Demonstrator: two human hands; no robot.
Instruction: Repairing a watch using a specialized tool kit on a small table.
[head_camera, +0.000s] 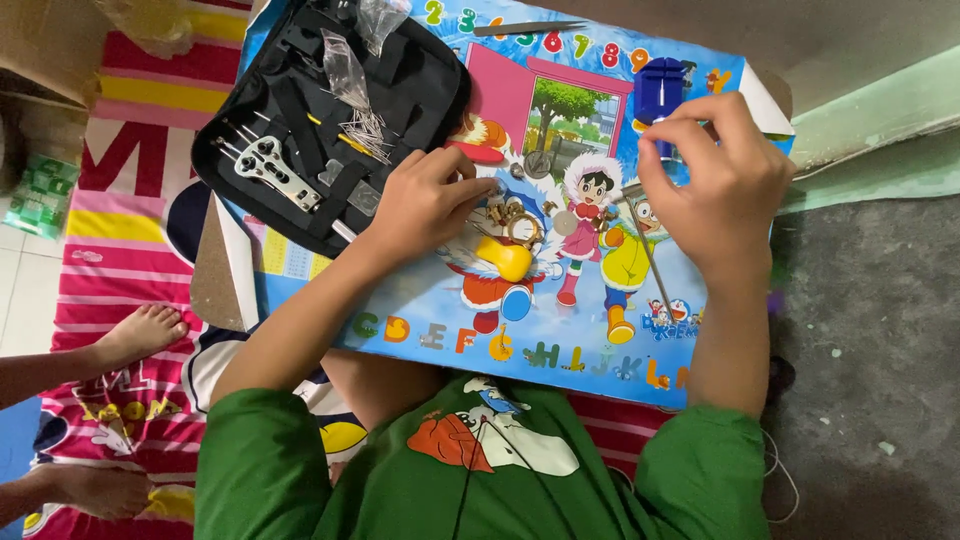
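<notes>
1. Watch parts (512, 222), small gold-toned metal pieces with a round ring among them, lie near the middle of the cartoon-printed surface (560, 320), just right of the left hand (425, 200).
2. Left hand fingers (478, 188) are pressed together, their tips touching the gold pieces; whether they pinch one I cannot tell.
3. Right hand (715, 180) hovers right of the parts, its fingers (665, 135) curled and pinched on something too small to tell; a thin metal rod (652, 262) slants down below it.
4. Blue plastic tool (662, 88) stands just above the right hand.
5. Black fabric tool case (330, 110) lies open up-left of the parts, holding a flat steel wrench (275, 170), loose pins (368, 128) and small clear bags (345, 70).
6. Grey tweezers (525, 28) rest at the surface's far edge, above the parts.
7. Bright letters run along the near edge of the surface, coloured numbers along the far edge.
8. Striped pink mat (120, 290) lies left of the surface, another person's bare feet (140, 335) on it.
</notes>
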